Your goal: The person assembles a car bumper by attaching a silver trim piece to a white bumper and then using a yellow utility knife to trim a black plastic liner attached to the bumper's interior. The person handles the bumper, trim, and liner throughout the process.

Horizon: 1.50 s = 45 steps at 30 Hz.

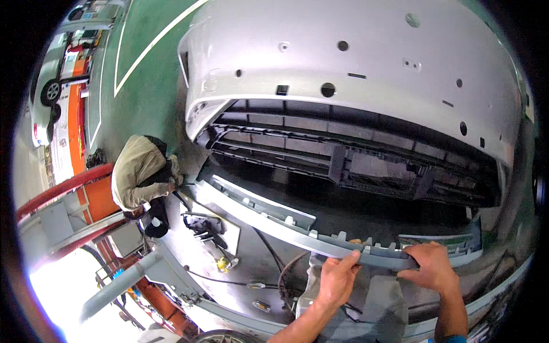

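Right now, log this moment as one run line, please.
left hand: gripping grey strip | right hand: gripping same strip, farther right | silver bumper: beyond strip | co-worker: bent over, left side

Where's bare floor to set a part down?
Likeliest: the green floor left of the silver bumper, above the crouching co-worker in view. Crowded: below the grey strip, where black equipment covers much of the white board; also around the left hand and right hand.
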Motion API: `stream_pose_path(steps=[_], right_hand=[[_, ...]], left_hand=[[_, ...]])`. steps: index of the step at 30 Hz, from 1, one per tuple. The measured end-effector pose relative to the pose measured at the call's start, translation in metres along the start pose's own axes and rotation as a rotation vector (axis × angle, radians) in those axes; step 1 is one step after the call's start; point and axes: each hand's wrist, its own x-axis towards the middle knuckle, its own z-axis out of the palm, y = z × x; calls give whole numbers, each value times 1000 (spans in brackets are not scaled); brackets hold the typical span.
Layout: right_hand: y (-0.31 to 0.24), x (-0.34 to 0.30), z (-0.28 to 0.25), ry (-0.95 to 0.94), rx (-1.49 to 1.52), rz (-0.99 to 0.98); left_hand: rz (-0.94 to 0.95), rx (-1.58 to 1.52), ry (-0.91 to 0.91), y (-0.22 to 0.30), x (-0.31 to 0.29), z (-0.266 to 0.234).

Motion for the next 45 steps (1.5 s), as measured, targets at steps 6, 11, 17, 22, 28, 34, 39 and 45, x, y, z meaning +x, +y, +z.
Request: stream_pose_path(steps=[6,11,17,22,28,34,39,45], right_hand=[[-10,-15,14,-7,59,26],[-21,-32,38,20,128,13],[-41,-41,72,43,31,0],[-62,-46,95,-99,33,36],[-90,-46,117,-70,71,51],[-93,-45,146,-72,124,115],[-100,-36,156,-117,156,165],[-109,-28,172,-160,197,193]], left_hand=[[-66,-63,-1,1,-18,-6],[-88,-97,13,2,-33,-27],[61,-51,107,45,-30,-89],[238,-142,113,98,0,-135],[237,-228,147,124,4,-165],[201,-234,104,132,-8,-187],[214,-248,71,139,-20,-197],[207,-274,-13,145,-26,-217]])
